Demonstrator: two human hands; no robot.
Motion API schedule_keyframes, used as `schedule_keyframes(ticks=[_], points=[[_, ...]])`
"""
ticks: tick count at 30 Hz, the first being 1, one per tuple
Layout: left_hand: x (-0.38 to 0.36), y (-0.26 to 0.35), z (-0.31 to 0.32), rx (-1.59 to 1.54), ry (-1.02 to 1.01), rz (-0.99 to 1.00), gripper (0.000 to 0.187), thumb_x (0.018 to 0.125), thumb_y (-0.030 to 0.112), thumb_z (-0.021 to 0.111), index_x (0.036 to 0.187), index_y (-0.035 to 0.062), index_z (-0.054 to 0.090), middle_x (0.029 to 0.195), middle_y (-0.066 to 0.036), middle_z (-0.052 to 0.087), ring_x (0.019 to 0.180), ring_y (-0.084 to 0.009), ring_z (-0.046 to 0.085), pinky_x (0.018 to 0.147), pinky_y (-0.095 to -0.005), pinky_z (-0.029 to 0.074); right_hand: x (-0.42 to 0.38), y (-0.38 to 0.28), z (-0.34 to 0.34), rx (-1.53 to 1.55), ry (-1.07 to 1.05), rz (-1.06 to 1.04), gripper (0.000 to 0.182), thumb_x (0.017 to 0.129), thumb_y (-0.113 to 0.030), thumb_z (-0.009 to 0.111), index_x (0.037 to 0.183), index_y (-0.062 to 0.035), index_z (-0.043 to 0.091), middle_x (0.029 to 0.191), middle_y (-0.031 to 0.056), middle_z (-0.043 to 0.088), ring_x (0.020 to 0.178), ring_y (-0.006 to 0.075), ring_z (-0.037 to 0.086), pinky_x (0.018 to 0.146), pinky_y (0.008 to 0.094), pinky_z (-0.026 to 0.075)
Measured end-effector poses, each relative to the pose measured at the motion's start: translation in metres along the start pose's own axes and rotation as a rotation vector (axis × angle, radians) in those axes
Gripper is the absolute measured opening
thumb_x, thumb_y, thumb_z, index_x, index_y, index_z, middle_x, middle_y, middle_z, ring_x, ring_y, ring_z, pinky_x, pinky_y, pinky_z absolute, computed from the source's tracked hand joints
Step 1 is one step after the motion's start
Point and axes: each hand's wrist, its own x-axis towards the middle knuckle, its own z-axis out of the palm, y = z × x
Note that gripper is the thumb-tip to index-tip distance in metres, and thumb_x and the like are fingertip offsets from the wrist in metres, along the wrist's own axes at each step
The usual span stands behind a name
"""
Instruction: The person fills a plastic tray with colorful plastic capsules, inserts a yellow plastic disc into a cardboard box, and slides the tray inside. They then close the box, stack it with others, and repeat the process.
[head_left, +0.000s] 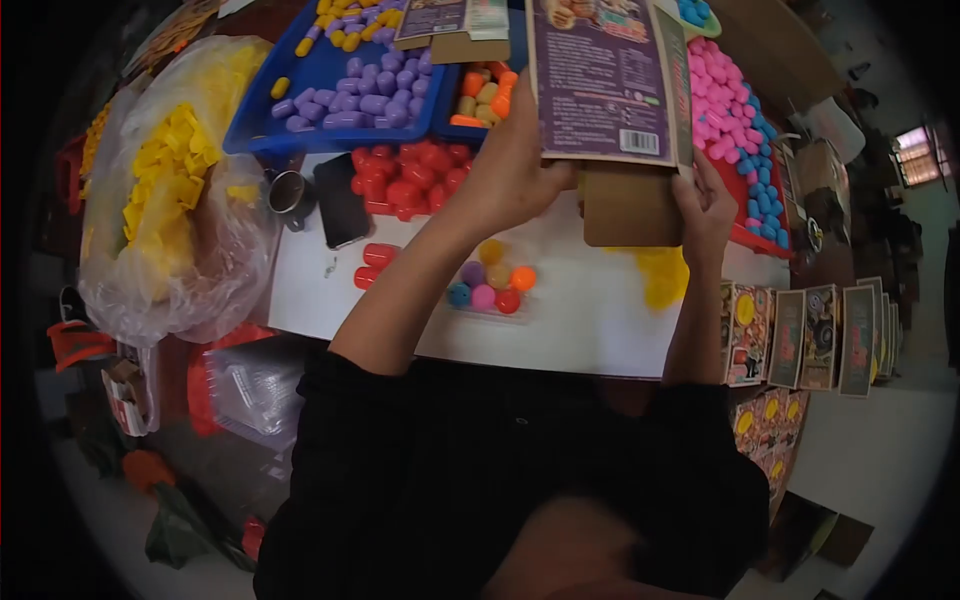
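Observation:
A purple printed box [605,100] is held up over the white table, its brown cardboard flap [632,205] hanging open toward me. My left hand [525,170] grips the box's left side, the fingertips partly hidden behind it. At the lower right edge, my right hand [705,200] has its fingers closed on the box beside the flap. Below, on the table, a clear tray [512,316] holds several small coloured balls or capsules. Two red capsules [375,265] lie left of it, partly near my left forearm. Yellow pieces [655,275] are spread beneath the box.
Blue tray [245,120] with purple and yellow capsules, at back left. Red capsules [405,180], black phone [342,200] and dark cup [290,195] stand nearer. Bag of yellow pieces [170,190], far left. Red tray [745,238] with pink and blue capsules, right; boxes [788,335] below it.

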Motion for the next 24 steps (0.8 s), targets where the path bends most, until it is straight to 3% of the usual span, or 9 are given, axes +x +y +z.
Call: schedule_keyframes(ticks=[3,5,7,9,13,16,20,22,24], points=[[-0.03,-0.012,0.06,0.27,0.0,0.033,0.076,0.072,-0.001,0.057,0.137,0.0017,0.019,0.119,-0.026,0.047,0.086,-0.0436,0.059,0.073,-0.0454,0.049,-0.044,0.008,-0.052,0.568,-0.141,0.233,0.065,0.079,-0.033,0.063,0.124,0.0089,0.042,0.11,0.0149,0.058,0.104,0.0183,0.054,0.087,0.0298,0.043],[-0.061,-0.003,0.083,0.664,-0.412,-0.177,0.081,0.072,0.002,0.058,0.139,0.0022,0.014,0.127,-0.027,0.041,0.088,-0.0429,0.058,0.07,-0.0481,0.05,-0.065,0.014,-0.07,0.83,-0.062,0.248,0.065,0.083,-0.034,0.059,0.128,0.0076,0.037,0.116,0.0133,0.053,0.107,0.0174,0.051,0.09,0.0283,0.04],[-0.087,-0.01,0.089,0.641,-0.557,-0.131,0.084,0.073,0.007,0.063,0.141,0.0036,0.013,0.129,-0.025,0.039,0.099,-0.0409,0.054,0.078,-0.0446,0.048,-0.068,0.01,-0.083,0.577,0.046,0.346,0.068,0.083,-0.031,0.062,0.131,0.0068,0.032,0.119,0.0121,0.051,0.104,0.0165,0.052,0.088,0.0286,0.041],[-0.091,-0.013,0.081,0.625,-0.681,-0.083,0.088,0.075,0.012,0.067,0.142,0.005,0.011,0.131,-0.023,0.037,0.11,-0.0388,0.05,0.087,-0.0411,0.046,-0.067,0.0,-0.073,0.32,0.233,0.071,0.068,0.081,-0.022,0.066,0.133,0.0048,0.031,0.117,0.0106,0.052,0.101,0.0153,0.051,0.089,0.0305,0.041],[-0.065,-0.006,0.068,-0.004,-0.36,0.135,0.089,0.068,0.026,0.078,0.139,0.0109,0.027,0.129,-0.016,0.04,0.123,-0.0334,0.037,0.103,-0.0415,0.029,-0.122,0.01,-0.063,-0.069,0.063,-0.252,0.056,0.07,-0.008,0.075,0.12,0.0016,0.052,0.133,0.0252,0.042,0.125,0.0323,0.042,0.098,0.0377,0.037],[-0.066,-0.008,0.069,-0.068,-0.387,0.249,0.062,0.063,0.027,0.081,0.116,0.008,0.054,0.129,-0.014,0.04,0.121,-0.0291,0.041,0.1,-0.0397,0.033,-0.13,-0.001,-0.066,-0.061,0.125,-0.483,0.051,0.068,-0.011,0.078,0.114,0.0005,0.056,0.13,0.0243,0.045,0.122,0.0366,0.043,0.1,0.0453,0.036],[-0.073,-0.003,0.071,0.023,-0.34,0.331,0.065,0.059,0.031,0.084,0.115,0.0139,0.055,0.125,-0.013,0.041,0.117,-0.0297,0.044,0.096,-0.0368,0.038,-0.145,0.035,-0.07,0.091,0.216,-0.712,0.042,0.063,-0.018,0.082,0.091,-0.0032,0.055,0.116,0.0231,0.055,0.112,0.0349,0.053,0.1,0.0579,0.03],[-0.081,-0.001,0.076,-0.556,-0.18,0.117,0.067,0.055,0.033,0.085,0.111,0.0116,0.056,0.128,-0.013,0.041,0.118,-0.0303,0.043,0.099,-0.0411,0.035,-0.138,-0.001,-0.081,0.066,0.199,-0.675,0.043,0.064,-0.021,0.081,0.084,-0.0055,0.047,0.106,0.0179,0.059,0.11,0.0342,0.054,0.099,0.0594,0.031],[-0.077,0.002,0.066,-0.31,-0.279,0.215,0.07,0.056,0.034,0.084,0.114,0.0111,0.053,0.128,-0.013,0.04,0.119,-0.0303,0.042,0.1,-0.0413,0.034,-0.124,-0.047,-0.096,-0.349,-0.173,-0.457,0.039,0.068,-0.021,0.078,0.085,-0.0053,0.047,0.106,0.016,0.057,0.111,0.0343,0.052,0.096,0.0534,0.036]])
